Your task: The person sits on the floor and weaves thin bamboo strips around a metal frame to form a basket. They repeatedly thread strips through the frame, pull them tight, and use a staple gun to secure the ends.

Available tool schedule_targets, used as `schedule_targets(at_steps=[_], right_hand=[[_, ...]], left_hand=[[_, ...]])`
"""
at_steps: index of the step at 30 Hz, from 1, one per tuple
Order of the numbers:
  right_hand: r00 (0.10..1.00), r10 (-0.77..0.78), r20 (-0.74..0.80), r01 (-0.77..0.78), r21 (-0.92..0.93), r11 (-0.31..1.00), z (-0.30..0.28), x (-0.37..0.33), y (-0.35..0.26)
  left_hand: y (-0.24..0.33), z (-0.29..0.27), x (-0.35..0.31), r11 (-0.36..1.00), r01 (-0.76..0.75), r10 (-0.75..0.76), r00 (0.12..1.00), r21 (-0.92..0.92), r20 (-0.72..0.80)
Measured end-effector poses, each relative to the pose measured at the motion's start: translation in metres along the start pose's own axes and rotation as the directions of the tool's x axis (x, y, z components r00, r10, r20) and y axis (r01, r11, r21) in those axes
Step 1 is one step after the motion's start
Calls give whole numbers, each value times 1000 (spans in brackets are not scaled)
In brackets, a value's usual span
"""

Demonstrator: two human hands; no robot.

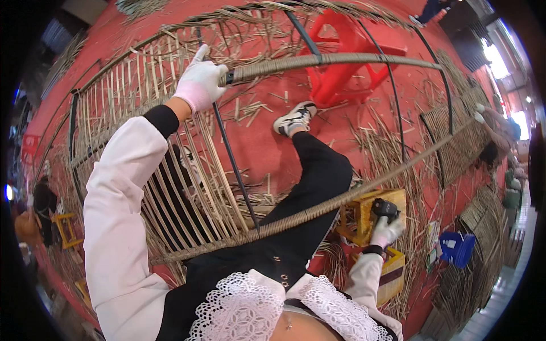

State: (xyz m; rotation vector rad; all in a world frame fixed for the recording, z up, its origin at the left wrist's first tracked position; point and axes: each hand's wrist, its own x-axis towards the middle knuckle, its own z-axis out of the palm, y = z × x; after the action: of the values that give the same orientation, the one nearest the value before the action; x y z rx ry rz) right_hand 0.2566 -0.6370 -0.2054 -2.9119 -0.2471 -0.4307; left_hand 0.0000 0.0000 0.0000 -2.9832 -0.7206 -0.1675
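Hands apart. Left hand (202, 82): at the middle rail (284, 67), whether gripping cannot be told; the cane frame (318, 210), across the lap, could tilt if poorly steadied. Right hand (388, 230): closed around a black tool (385, 208) by a yellow stool (361, 206); slack fingers could drop it.

One fisheye view looks steeply down from head height, the collar (236, 307) close at its lower edge, the frame (341, 58) beyond, the floor (259, 142) farther below.

Stool (347, 42) behind frame (318, 211) | two crates (363, 206) front-right of frame | tub (456, 250) right of crates | strips (382, 136) on floor (259, 145)
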Motion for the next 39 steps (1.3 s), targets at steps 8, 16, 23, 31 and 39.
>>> schedule_targets(at_steps=[8, 16, 23, 31, 39], right_hand=[[756, -645, -110, 516, 707, 485, -82, 6, -329], [305, -937, 172, 361, 889, 281, 0, -68, -508], [85, -992, 93, 417, 901, 120, 89, -102, -615], [394, -918, 40, 245, 958, 147, 108, -74, -722], [473, -875, 106, -314, 948, -55, 117, -49, -800]], left_hand=[[-38, 1, -32, 934, -216, 207, 976, -285, -61], [-168, 44, -41, 824, 497, -443, 865, -272, 237], [-262, 78, 14, 995, 64, -87, 947, -82, -310], [-268, 94, 65, 938, 119, -246, 889, -325, -386], [-272, 90, 98, 724, 272, -410, 908, -634, -79]])
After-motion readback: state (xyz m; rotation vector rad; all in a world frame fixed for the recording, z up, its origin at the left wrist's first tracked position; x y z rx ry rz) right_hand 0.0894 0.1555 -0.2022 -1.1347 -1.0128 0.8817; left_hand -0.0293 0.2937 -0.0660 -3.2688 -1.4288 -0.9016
